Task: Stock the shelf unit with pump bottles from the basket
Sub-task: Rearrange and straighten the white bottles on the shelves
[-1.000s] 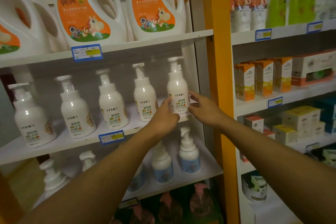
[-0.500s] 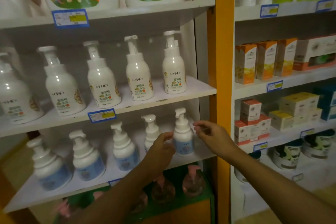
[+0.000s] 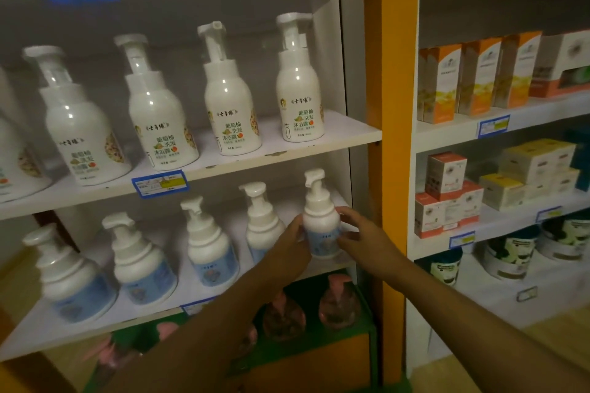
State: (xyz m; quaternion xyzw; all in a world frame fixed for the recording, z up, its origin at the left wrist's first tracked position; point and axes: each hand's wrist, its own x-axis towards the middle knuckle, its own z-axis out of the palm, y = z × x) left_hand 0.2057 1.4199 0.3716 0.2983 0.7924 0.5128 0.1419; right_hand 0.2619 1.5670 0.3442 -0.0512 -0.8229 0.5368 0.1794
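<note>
Our left hand [image 3: 289, 246] and right hand [image 3: 360, 239] clasp the blue-label pump bottle [image 3: 319, 226] on the lower shelf [image 3: 153, 317]; at nine o'clock, its neighbour bottle [image 3: 263, 226] stands close enough to topple

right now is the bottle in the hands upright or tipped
Upright: the bottle stands with its pump on top, base hidden, left hand and right hand on its sides.

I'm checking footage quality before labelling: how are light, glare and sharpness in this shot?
Head view: dim and warm-toned; small glare spots on the upper-shelf white bottles; the blue-label bottle between the left hand and right hand is soft; left edge blurs and shelves bow from the wide lens.
</note>
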